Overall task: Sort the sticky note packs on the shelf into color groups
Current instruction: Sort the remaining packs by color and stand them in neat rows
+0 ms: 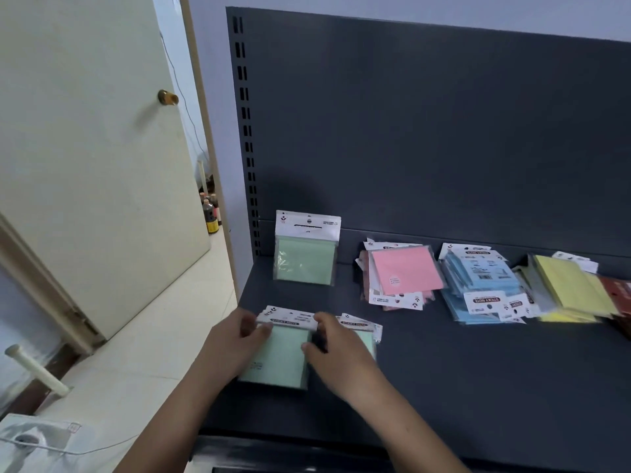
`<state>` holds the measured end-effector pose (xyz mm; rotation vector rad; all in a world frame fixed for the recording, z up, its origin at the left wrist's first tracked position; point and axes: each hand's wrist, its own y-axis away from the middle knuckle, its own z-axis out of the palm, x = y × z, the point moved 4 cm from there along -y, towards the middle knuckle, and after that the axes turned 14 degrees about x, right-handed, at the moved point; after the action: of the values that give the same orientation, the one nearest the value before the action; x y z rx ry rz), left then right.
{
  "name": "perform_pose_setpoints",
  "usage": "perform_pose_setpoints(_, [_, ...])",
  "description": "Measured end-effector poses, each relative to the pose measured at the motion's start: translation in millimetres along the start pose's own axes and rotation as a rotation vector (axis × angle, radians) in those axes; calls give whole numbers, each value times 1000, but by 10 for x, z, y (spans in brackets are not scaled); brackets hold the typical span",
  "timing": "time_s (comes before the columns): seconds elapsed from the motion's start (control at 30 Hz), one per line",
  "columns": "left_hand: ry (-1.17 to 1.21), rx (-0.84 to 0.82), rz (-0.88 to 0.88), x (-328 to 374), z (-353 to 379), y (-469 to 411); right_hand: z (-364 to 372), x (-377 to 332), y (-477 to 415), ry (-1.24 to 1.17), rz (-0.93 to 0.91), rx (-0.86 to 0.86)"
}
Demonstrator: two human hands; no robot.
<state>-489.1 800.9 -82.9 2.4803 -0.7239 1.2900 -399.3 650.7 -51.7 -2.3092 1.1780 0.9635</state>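
From my remote seat I take the standing green pack (305,259) as my landmark; it leans upright against the back panel (444,131) of the shelf (478,387).

The green pack (280,356) being worked on lies flat in front of that landmark, close to the shelf's front left corner. The left hand (235,343) grips its left edge with fingers curled over the header card (290,320). The right hand (338,353) grips the right edge in the same way. A second green pack (370,339) lies just right of it, partly under the right hand. I cannot tell whether more packs sit beneath the held one.

Risks, as I judge them:
- The held pack is near the shelf's left edge, and its plastic sleeve looks slick. A loose squeeze or a push to the left could send it off onto the floor.
- The right wrist could drag the second green pack askew.
- Pushing the pack back too hard against the landmark could knock that leaning pack flat.

The held pack's header card points away from me, toward the landmark. Its long axis runs front to back, turned slightly left.

To the right of the landmark lie the pink pile (403,274), then the blue pile (485,288), then the yellow pile (570,288). All three are loosely fanned.
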Motion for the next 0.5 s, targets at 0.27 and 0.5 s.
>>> perform_pose_setpoints(0.27, [268,-107,-244,77,83,168,255,-46,219,-614,344,-29])
perform_pose_setpoints(0.5, [455,-176,-234,40,75,251,233,43,197,-819,425,184])
